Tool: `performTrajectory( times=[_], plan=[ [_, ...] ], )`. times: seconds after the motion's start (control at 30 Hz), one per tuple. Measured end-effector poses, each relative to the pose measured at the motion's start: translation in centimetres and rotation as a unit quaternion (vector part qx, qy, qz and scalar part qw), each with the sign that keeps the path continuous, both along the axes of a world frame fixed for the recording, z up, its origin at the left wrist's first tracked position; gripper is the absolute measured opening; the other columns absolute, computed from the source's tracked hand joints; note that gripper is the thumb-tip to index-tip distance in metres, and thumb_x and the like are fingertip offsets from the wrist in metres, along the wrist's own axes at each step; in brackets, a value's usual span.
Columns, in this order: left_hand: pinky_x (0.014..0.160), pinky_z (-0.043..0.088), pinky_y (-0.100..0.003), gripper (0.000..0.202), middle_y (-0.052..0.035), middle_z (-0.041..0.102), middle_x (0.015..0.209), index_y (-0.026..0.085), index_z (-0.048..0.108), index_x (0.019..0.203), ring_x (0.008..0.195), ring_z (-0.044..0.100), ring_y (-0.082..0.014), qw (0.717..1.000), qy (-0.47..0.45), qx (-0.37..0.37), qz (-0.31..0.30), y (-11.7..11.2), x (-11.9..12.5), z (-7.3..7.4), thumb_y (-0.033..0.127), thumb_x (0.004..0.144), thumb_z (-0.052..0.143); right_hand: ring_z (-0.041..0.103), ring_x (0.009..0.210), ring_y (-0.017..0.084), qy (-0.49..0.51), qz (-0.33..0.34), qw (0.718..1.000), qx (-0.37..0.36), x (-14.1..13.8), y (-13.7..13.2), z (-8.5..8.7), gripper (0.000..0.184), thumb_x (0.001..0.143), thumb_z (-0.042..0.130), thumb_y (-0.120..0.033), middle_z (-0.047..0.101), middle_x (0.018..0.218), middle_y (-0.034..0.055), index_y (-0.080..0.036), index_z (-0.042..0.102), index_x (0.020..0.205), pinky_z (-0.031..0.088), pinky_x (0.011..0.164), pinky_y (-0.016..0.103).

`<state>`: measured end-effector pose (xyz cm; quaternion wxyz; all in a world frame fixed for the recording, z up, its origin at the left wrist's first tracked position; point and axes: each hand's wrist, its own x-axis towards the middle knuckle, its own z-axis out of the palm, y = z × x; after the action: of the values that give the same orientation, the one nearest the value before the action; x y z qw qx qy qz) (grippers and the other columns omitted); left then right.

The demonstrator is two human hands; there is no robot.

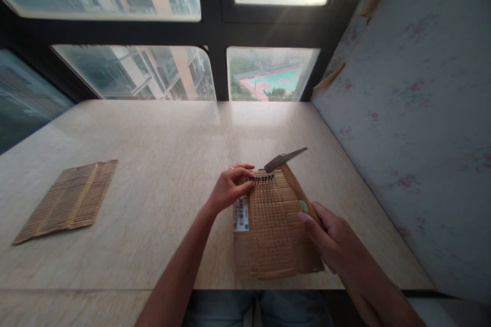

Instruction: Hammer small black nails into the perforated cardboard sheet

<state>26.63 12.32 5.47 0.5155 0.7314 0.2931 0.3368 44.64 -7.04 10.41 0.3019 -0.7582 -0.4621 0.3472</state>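
Note:
A brown cardboard sheet (274,230) dotted with rows of holes lies on the marble table (164,163) in front of me. A short row of dark nails (264,179) stands along its far edge. My left hand (230,186) pinches at the left end of that row, fingers closed on a nail. My right hand (330,237) is wrapped round the wooden handle of a hammer (293,176), whose metal head hangs just above the nails. A white barcode label (241,213) sticks to the sheet's left side.
A second perforated cardboard piece (69,199) lies at the left of the table. A floral padded wall (414,112) closes the right side. Dark-framed windows (215,36) stand behind the table's far edge.

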Motion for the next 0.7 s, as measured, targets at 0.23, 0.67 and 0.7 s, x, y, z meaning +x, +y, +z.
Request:
performTrajectory(
  times=[0.23,0.67,0.7],
  plan=[
    [0.100,0.046,-0.044,0.015,-0.0129,0.071,0.115,0.020,0.076,0.087,0.111,0.064,-0.0255,1.000,-0.004,-0.009,-0.006,0.0,0.2,0.1,0.025,0.073,0.078,0.046,0.037,0.013,0.031,-0.052,0.998,0.013,0.0,-0.5,-0.1,0.039,0.091,0.046,-0.060,0.043,0.043,-0.0075,-0.024,0.050,0.078,0.030,0.035,0.023],
    [0.098,0.048,-0.042,0.008,-0.0132,0.071,0.113,0.018,0.074,0.083,0.113,0.063,-0.0246,1.000,-0.024,-0.019,0.000,-0.1,0.3,-0.4,0.022,0.076,0.071,0.042,0.028,0.012,0.068,-0.204,0.976,0.031,1.4,1.6,-2.5,0.039,0.079,0.065,-0.058,0.043,0.045,-0.0118,-0.023,0.048,0.087,0.035,0.027,0.023],
    [0.098,0.048,-0.042,0.008,-0.0132,0.071,0.113,0.018,0.074,0.083,0.113,0.063,-0.0245,1.000,-0.023,-0.019,0.000,-0.1,0.3,-0.4,0.022,0.076,0.072,0.041,0.028,0.012,0.083,-0.209,0.974,0.031,1.4,1.7,-2.7,0.040,0.077,0.066,-0.058,0.042,0.044,-0.0122,-0.023,0.048,0.086,0.034,0.027,0.023]
  ],
)
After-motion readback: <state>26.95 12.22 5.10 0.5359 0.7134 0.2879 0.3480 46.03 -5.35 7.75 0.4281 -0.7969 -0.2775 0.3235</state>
